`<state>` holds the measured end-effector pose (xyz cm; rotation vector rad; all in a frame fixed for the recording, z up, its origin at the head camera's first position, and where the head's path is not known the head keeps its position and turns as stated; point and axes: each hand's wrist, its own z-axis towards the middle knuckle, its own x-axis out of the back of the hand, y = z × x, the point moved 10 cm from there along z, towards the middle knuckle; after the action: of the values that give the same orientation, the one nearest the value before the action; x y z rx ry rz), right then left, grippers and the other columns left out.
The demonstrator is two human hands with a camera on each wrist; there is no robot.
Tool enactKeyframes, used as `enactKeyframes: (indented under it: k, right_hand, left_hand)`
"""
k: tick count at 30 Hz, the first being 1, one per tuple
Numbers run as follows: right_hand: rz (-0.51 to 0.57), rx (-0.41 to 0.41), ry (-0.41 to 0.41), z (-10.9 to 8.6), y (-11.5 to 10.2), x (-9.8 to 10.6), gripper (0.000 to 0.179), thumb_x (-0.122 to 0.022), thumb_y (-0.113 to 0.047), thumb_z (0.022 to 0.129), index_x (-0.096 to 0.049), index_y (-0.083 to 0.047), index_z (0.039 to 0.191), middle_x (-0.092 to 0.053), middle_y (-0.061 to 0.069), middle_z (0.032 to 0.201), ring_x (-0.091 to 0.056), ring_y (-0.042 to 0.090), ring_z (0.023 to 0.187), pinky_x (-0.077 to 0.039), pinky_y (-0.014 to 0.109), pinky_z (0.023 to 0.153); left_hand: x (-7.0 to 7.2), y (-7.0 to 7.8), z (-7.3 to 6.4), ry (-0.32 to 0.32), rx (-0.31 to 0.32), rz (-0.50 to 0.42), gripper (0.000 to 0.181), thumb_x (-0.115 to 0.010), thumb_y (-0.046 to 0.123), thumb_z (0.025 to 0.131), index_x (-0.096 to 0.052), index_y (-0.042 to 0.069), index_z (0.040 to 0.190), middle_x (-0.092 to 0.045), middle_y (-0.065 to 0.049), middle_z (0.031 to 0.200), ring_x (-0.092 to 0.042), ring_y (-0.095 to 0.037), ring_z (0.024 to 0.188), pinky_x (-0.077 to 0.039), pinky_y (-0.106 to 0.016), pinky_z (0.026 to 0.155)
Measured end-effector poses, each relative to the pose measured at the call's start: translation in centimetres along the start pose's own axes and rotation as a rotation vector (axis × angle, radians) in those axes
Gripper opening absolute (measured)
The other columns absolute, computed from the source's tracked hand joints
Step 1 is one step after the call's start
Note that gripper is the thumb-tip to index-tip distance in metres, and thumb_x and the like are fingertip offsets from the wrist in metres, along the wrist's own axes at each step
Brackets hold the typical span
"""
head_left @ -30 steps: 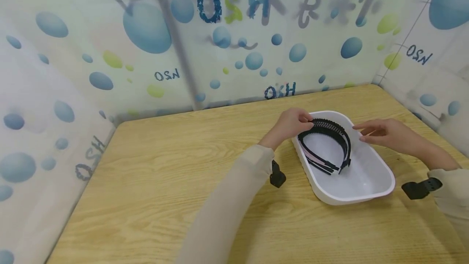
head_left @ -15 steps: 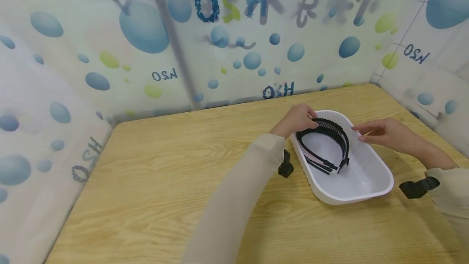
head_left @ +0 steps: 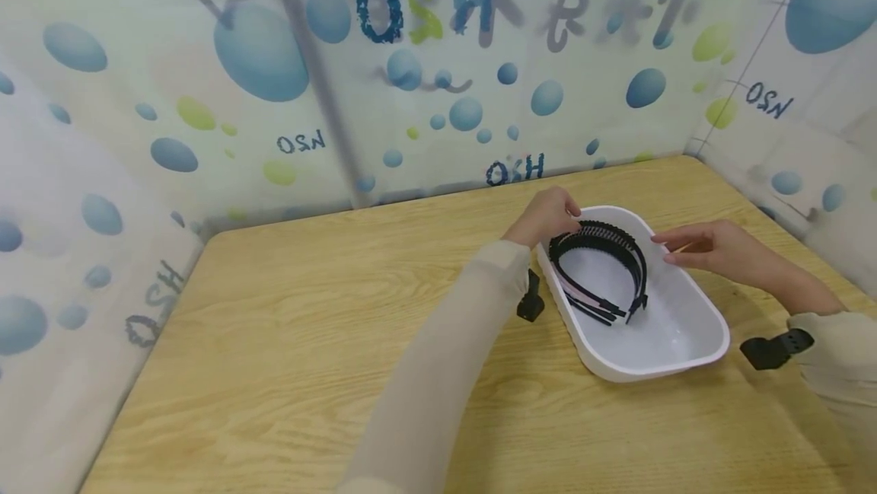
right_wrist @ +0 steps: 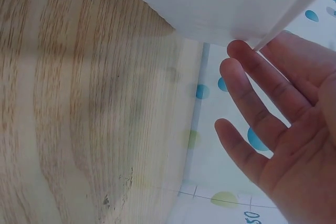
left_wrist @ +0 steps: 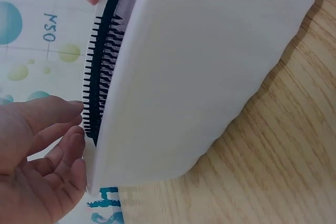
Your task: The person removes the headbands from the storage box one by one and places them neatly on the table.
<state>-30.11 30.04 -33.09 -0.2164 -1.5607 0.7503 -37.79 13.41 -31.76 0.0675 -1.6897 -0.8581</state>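
Note:
In the head view a white plastic bin stands at the right of the table. Several headbands, mostly black and toothed, lie nested in its far left part, with a pinkish strip among them. My left hand is at the bin's far left rim. In the left wrist view its fingertips touch or nearly touch the teeth of a black headband, fingers loosely bent. My right hand is at the bin's right side, fingers extended; in the right wrist view its fingertips meet the rim.
The wooden table extends left and in front of the bin. Behind it hangs a pale curtain with blue and green dots, continuing down both sides. Black wrist devices sit on both sleeves.
My left hand has shifted up toward the far left corner of the bin. The right hand keeps its place at the rim, and the headbands stay put. The head view has turned slightly.

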Motion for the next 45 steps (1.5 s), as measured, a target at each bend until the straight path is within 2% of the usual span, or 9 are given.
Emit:
enactKeyframes:
  k: [5, 8, 17, 25, 38, 41, 45]
  right_hand:
    - [0.015, -0.004, -0.003, 0.03, -0.05, -0.02, 0.035, -0.066, -0.011, 0.084, -0.061, 0.004, 0.115, -0.059, 0.027, 0.110, -0.061, 0.006, 0.080, -0.052, 0.022, 0.065]
    - [0.021, -0.005, -0.008, 0.08, 0.01, -0.07, 0.036, -0.066, -0.011, 0.084, -0.060, 0.004, 0.116, -0.059, 0.027, 0.111, -0.060, 0.002, 0.079, -0.052, 0.023, 0.065]
    - [0.020, -0.009, -0.008, -0.02, 0.04, -0.07, 0.035, -0.065, -0.012, 0.085, -0.060, 0.005, 0.116, -0.058, 0.028, 0.112, -0.061, 0.005, 0.077, -0.051, 0.021, 0.064]
    - [0.014, -0.022, -0.007, -0.04, 0.28, -0.09, 0.036, -0.065, -0.014, 0.086, -0.060, 0.004, 0.117, -0.059, 0.027, 0.110, -0.063, 0.012, 0.080, -0.052, 0.022, 0.065]
    - [0.027, -0.014, 0.000, -0.07, 0.35, 0.03, 0.037, -0.065, -0.014, 0.086, -0.059, 0.004, 0.117, -0.059, 0.027, 0.110, -0.060, 0.003, 0.079, -0.052, 0.022, 0.065]
    - [0.032, -0.020, -0.002, -0.05, 0.45, 0.02, 0.037, -0.065, -0.013, 0.086, -0.059, 0.004, 0.118, -0.058, 0.027, 0.112, -0.063, 0.008, 0.081, -0.053, 0.025, 0.066]
    - [0.036, -0.025, -0.008, 0.01, 0.60, -0.07, 0.037, -0.065, -0.014, 0.086, -0.059, 0.004, 0.118, -0.056, 0.028, 0.114, -0.064, 0.022, 0.086, -0.054, 0.030, 0.068]
  left_hand:
    - [-0.07, 0.01, 0.14, -0.026, 0.014, 0.017, 0.025, -0.065, 0.011, 0.086, -0.067, 0.009, 0.110, -0.062, 0.000, 0.110, -0.055, -0.011, 0.101, -0.044, -0.017, 0.082]
    - [-0.01, 0.04, 0.05, -0.033, 0.029, 0.024, 0.024, -0.065, 0.011, 0.085, -0.067, 0.010, 0.109, -0.062, 0.002, 0.108, -0.055, -0.010, 0.100, -0.044, -0.017, 0.081]
    - [-0.08, 0.03, -0.29, -0.023, 0.056, 0.067, 0.021, -0.065, 0.008, 0.085, -0.070, 0.014, 0.105, -0.064, 0.005, 0.104, -0.055, -0.008, 0.094, -0.045, -0.018, 0.078]
    - [-0.47, 0.15, -0.21, -0.036, 0.023, 0.078, 0.026, -0.062, 0.003, 0.085, -0.069, 0.013, 0.108, -0.064, 0.003, 0.107, -0.055, -0.008, 0.094, -0.045, -0.017, 0.079]
    - [-0.35, 0.21, -0.42, -0.018, -0.007, 0.043, 0.025, -0.062, 0.002, 0.085, -0.069, 0.011, 0.108, -0.064, 0.001, 0.107, -0.055, -0.009, 0.096, -0.045, -0.016, 0.079]
    - [-0.32, 0.15, -0.38, -0.014, -0.007, 0.040, 0.025, -0.062, 0.002, 0.085, -0.069, 0.011, 0.107, -0.064, 0.002, 0.107, -0.055, -0.009, 0.097, -0.045, -0.016, 0.079]
    - [-0.27, 0.07, -0.34, -0.013, -0.005, 0.038, 0.024, -0.063, 0.004, 0.085, -0.069, 0.012, 0.107, -0.064, 0.002, 0.107, -0.055, -0.009, 0.098, -0.045, -0.016, 0.079]
